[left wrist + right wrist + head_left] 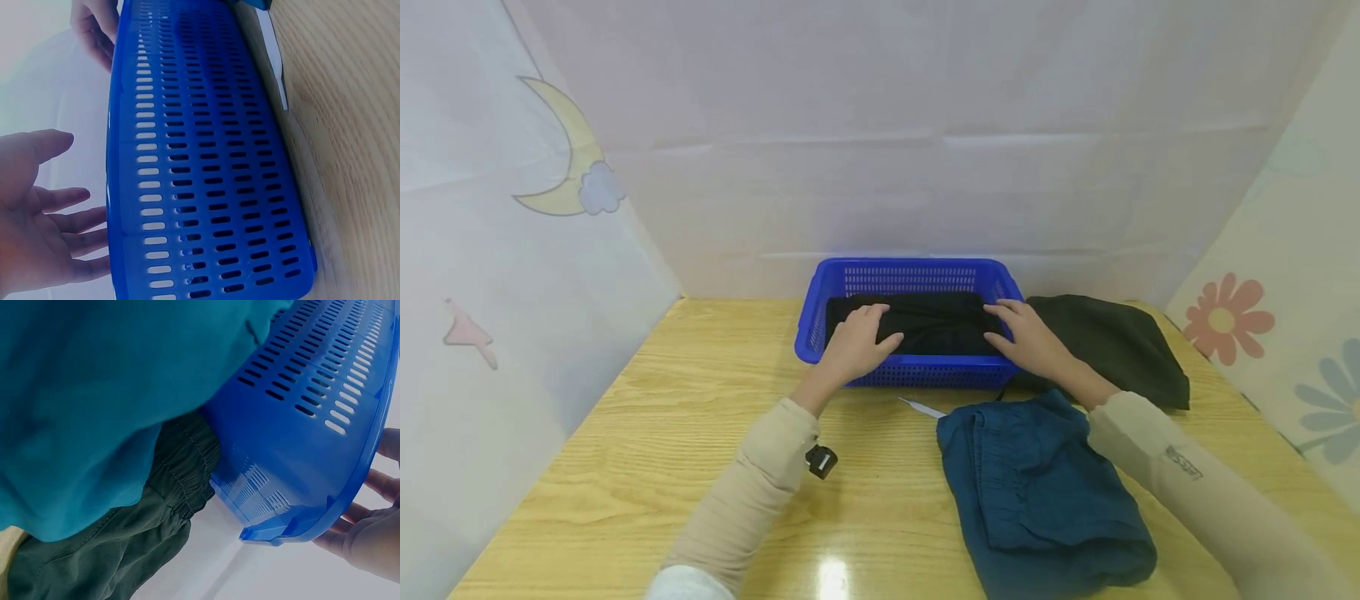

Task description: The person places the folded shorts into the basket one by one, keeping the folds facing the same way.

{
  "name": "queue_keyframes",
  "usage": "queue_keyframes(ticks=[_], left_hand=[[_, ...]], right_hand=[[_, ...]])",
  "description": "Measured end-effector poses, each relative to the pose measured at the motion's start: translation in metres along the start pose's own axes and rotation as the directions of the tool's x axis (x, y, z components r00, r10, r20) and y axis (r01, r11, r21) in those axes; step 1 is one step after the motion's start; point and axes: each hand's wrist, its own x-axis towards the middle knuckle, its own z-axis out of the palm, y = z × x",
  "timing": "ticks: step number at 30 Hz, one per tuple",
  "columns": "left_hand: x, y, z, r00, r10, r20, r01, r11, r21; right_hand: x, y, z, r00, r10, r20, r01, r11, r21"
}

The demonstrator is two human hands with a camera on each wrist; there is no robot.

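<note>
A blue plastic basket (917, 375) with slotted walls stands at the back of the table, with folded black cloth (936, 315) inside. My left hand (852, 346) reaches over its front rim, left of the middle; in the left wrist view its fingers are spread and hold nothing. My right hand (1033, 340) is over the basket's right side, thumb and fingers apart. From the right wrist view, the right hand's fingers (375, 512) pass behind the basket rim, partly hidden by it.
A folded teal garment (1052, 492) lies in front of the basket, below my right forearm. Dark green clothing (1108, 342) with a gathered elastic band lies to the basket's right. A thin white strip (921, 407) pokes out beside the teal garment. Pale fabric walls (880, 183) enclose the table.
</note>
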Motion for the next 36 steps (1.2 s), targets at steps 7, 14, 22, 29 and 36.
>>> queue_keyframes(ticks=[7,14,22,29,36], left_hand=[[-0.007,0.006,0.000,1.000,0.030,0.000,-0.030,1.000,-0.011],[-0.011,0.010,0.002,0.999,0.039,0.017,-0.039,0.999,-0.034],[-0.014,0.014,0.008,0.998,0.064,0.012,-0.063,0.996,-0.061],[-0.018,0.020,0.009,0.997,0.066,0.031,-0.063,0.995,-0.074],[-0.023,0.025,0.009,0.996,0.082,0.032,-0.079,0.994,-0.074]], right_hand=[[-0.009,-0.002,-0.001,1.000,0.025,-0.008,-0.025,1.000,-0.002],[-0.017,0.000,-0.001,1.000,0.028,-0.015,-0.028,1.000,0.007],[-0.027,0.000,0.000,1.000,0.021,-0.018,-0.021,0.999,0.040],[-0.035,-0.002,-0.001,1.000,0.001,-0.021,0.000,0.999,0.053],[-0.042,-0.009,-0.005,1.000,-0.020,-0.015,0.021,0.998,0.057]])
